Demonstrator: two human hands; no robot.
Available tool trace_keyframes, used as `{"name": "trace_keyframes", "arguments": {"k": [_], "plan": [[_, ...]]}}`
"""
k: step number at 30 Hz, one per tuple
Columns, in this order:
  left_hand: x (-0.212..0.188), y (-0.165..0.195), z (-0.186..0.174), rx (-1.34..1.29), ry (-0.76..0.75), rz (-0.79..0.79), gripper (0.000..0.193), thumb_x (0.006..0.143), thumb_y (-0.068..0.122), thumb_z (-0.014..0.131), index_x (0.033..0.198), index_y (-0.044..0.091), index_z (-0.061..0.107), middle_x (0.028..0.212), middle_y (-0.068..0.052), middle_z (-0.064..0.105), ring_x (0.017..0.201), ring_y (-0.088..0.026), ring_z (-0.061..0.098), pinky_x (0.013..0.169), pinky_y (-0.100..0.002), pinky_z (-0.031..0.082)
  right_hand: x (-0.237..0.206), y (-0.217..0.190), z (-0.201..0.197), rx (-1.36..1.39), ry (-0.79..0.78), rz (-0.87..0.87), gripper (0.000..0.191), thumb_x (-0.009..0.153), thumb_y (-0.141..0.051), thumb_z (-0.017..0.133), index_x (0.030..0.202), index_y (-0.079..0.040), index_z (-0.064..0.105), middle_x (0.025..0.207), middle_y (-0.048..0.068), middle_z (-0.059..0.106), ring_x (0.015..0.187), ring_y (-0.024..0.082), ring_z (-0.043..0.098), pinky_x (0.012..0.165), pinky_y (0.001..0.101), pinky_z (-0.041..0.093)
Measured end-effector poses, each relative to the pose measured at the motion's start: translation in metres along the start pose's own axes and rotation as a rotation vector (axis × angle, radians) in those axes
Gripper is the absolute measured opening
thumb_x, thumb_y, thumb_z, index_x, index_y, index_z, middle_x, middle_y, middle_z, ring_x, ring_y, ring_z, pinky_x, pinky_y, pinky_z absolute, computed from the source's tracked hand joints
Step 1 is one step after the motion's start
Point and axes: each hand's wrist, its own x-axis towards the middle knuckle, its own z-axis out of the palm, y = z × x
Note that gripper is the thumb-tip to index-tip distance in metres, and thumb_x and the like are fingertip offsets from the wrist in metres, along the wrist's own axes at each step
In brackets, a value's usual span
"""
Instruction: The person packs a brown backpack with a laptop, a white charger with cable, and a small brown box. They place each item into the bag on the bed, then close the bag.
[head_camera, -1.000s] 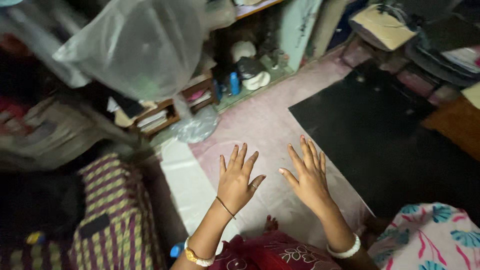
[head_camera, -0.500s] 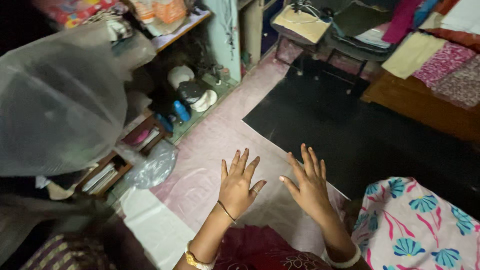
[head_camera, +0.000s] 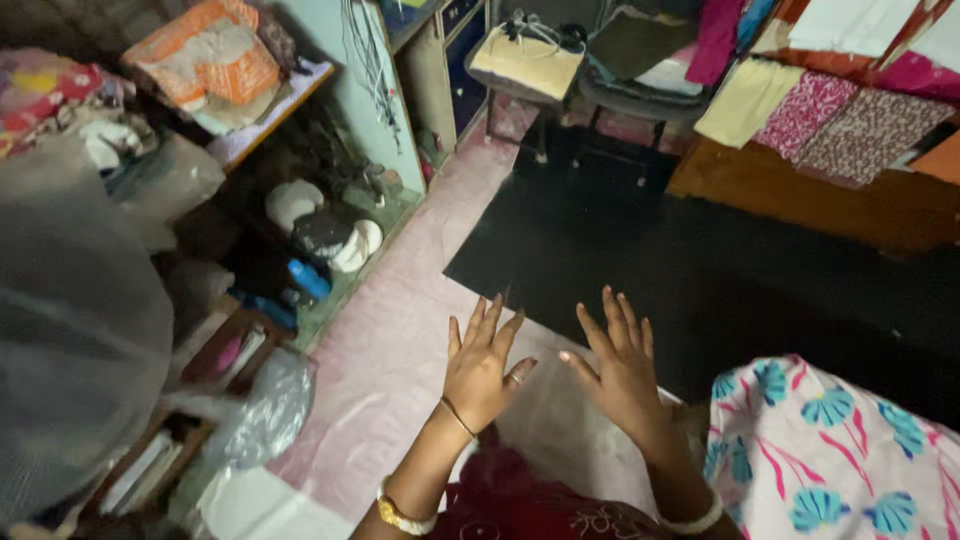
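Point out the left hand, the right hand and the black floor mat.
left hand (head_camera: 480, 370), head view, back of the hand.
right hand (head_camera: 622, 378), head view, back of the hand.
black floor mat (head_camera: 720, 270), head view, bare middle.

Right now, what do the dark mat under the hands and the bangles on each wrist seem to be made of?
Dark mat: matte black, no sheen, probably rubber or felt-like fabric. Left hand bangle: shiny yellow, likely gold-toned metal. Right hand bangle: smooth, pale, perhaps plastic or shell; unclear.

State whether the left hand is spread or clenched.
Spread: the left hand shows its fingers extended and apart, holding nothing, above the pink floor.
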Motion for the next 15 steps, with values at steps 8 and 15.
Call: {"name": "trace_keyframes", "arguments": {"k": [8, 15], "plan": [[0.122, -0.072, -0.011, 0.004, 0.09, 0.002, 0.068, 0.084, 0.035, 0.076, 0.144, 0.009, 0.054, 0.158, -0.023, 0.039, 0.149, -0.04, 0.029, 0.116, -0.066, 0.016, 0.134, 0.025, 0.033, -0.052, -0.008, -0.005, 0.074, 0.088, -0.05, 0.065, 0.149, -0.012, 0.046, 0.162, 0.025, 0.023, 0.15, 0.044, 0.021, 0.114, 0.0683, 0.018], [0.208, -0.124, -0.01, -0.011, 0.115, 0.048, 0.066, 0.088, 0.039, 0.076, 0.143, 0.008, 0.055, 0.157, -0.024, 0.04, 0.149, -0.041, 0.03, 0.117, -0.066, 0.016, 0.219, 0.04, 0.059, -0.052, -0.003, -0.001, 0.072, 0.087, -0.051, 0.066, 0.145, -0.011, 0.051, 0.161, 0.027, 0.027, 0.149, 0.045, 0.025, 0.112, 0.0695, 0.02]]}}
